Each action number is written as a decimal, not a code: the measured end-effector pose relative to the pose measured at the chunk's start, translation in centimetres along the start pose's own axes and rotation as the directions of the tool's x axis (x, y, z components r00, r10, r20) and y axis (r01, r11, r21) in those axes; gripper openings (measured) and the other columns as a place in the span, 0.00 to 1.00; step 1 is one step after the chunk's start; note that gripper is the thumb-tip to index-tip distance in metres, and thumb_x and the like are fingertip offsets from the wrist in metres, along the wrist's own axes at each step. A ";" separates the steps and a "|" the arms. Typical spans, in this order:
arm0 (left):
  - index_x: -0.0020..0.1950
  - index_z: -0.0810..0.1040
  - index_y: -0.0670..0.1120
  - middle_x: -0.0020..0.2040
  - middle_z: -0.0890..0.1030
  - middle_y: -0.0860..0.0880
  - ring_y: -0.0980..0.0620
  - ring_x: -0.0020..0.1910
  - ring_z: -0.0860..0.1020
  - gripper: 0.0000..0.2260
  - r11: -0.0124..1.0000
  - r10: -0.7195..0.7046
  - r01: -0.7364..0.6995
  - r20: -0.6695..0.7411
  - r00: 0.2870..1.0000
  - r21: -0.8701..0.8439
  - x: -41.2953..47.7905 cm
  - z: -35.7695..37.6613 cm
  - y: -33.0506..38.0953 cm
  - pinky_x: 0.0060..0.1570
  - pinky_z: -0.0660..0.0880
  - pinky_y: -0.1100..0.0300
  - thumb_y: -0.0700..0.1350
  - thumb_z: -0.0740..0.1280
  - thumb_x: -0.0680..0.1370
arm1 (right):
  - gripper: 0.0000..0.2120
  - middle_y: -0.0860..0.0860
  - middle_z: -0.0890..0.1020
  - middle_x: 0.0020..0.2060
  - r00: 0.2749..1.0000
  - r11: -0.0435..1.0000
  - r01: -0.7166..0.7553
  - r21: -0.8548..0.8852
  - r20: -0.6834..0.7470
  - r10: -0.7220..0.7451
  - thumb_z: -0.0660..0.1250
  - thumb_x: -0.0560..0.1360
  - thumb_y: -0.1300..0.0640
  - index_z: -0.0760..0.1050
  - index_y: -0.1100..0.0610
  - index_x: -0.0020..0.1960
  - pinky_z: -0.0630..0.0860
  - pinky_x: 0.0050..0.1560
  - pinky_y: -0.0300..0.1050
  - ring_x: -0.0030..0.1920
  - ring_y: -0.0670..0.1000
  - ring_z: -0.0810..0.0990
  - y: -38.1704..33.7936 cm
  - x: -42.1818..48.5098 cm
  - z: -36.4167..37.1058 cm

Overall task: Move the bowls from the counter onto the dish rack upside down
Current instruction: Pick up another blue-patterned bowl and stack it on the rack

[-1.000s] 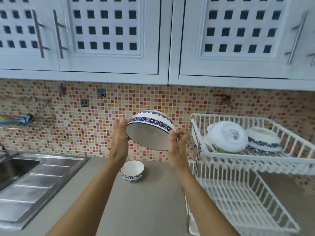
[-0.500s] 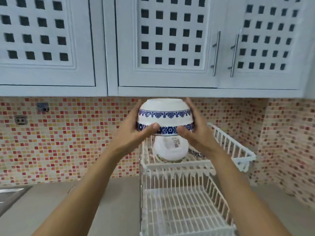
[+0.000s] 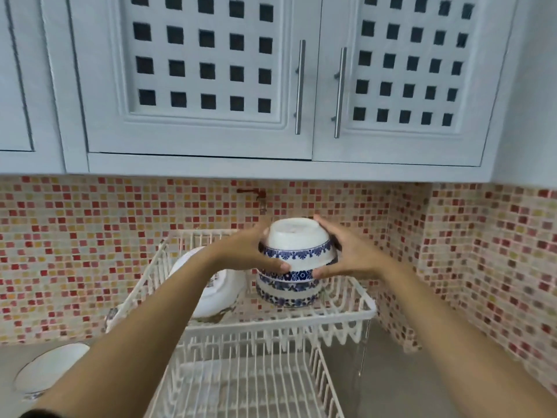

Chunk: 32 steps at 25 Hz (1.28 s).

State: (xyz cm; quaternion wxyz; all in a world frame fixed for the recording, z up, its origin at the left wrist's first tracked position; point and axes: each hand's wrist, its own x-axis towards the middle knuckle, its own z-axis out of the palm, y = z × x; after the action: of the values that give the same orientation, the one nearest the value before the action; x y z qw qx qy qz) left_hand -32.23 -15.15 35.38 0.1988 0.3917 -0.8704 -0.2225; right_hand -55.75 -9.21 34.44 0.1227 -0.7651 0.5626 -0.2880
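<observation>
Blue-banded bowl [image 3: 297,247] inverted | between left hand [image 3: 245,254], right hand [image 3: 351,256] | both hands clamped on it

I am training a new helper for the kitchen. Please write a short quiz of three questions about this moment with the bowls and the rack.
1. True or false: the held bowl is upside down.
2. Where is it being set? A) the rack's lower tier B) onto another inverted bowl on the upper tier C) the counter
3. What is left on the counter at lower left?

Key
1. True; its base faces up, with the left hand and right hand gripping its sides.
2. B
3. One upright bowl.
</observation>
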 end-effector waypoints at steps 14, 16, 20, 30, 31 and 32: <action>0.73 0.59 0.50 0.71 0.70 0.50 0.46 0.67 0.70 0.44 0.921 -0.321 0.273 0.145 0.936 0.279 6.6 2.3 0.0 0.68 0.68 0.49 0.56 0.78 0.64 | 0.57 0.46 0.63 0.74 0.977 0.976 0.041 -0.212 0.214 0.006 0.77 0.55 0.37 0.51 0.46 0.76 0.63 0.72 0.50 0.71 0.49 0.65 6.1 5.9 1.8; 0.73 0.58 0.48 0.71 0.70 0.48 0.45 0.67 0.70 0.45 0.882 -0.373 0.305 0.138 0.918 0.359 6.7 2.6 0.0 0.67 0.69 0.49 0.58 0.77 0.64 | 0.54 0.44 0.68 0.70 0.971 0.969 0.034 -0.243 0.239 0.026 0.77 0.53 0.36 0.55 0.43 0.73 0.68 0.69 0.51 0.67 0.48 0.70 6.3 6.3 2.1; 0.74 0.57 0.46 0.70 0.70 0.47 0.44 0.67 0.71 0.45 0.845 -0.402 0.322 0.110 0.909 0.427 6.6 3.1 0.0 0.64 0.70 0.52 0.59 0.76 0.65 | 0.54 0.44 0.70 0.69 0.967 0.956 0.028 -0.292 0.252 0.048 0.77 0.52 0.35 0.56 0.43 0.73 0.71 0.66 0.51 0.65 0.48 0.72 6.2 6.2 2.3; 0.77 0.43 0.41 0.79 0.43 0.45 0.44 0.78 0.49 0.37 0.857 -0.129 0.121 -0.019 0.991 0.501 3.4 -0.1 1.0 0.75 0.51 0.50 0.57 0.58 0.79 | 0.47 0.51 0.42 0.78 0.988 0.778 0.108 -0.619 0.155 -0.013 0.52 0.71 0.28 0.40 0.55 0.78 0.44 0.77 0.51 0.78 0.51 0.44 1.3 5.0 0.8; 0.77 0.43 0.40 0.79 0.43 0.44 0.44 0.78 0.48 0.35 0.849 -0.104 0.123 -0.066 0.992 0.513 2.4 -1.3 0.5 0.75 0.50 0.50 0.57 0.55 0.80 | 0.44 0.51 0.41 0.77 0.991 0.764 0.108 -0.636 0.125 -0.036 0.47 0.73 0.29 0.39 0.55 0.78 0.41 0.76 0.50 0.78 0.51 0.43 0.0 5.1 1.0; 0.77 0.43 0.41 0.79 0.44 0.44 0.44 0.78 0.48 0.33 0.844 -0.102 0.142 -0.106 0.989 0.517 1.2 -2.5 -0.1 0.75 0.50 0.50 0.57 0.53 0.81 | 0.42 0.52 0.41 0.77 0.993 0.756 0.114 -0.645 0.103 -0.062 0.44 0.75 0.30 0.39 0.56 0.78 0.40 0.75 0.49 0.78 0.51 0.43 -1.6 5.1 1.4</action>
State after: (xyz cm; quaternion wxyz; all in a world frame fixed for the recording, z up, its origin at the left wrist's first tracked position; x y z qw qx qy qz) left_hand -31.64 -16.68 37.57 0.1026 0.4936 -0.8633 0.0250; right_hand -52.62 -13.68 35.64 -0.1426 -0.7961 0.5858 -0.0522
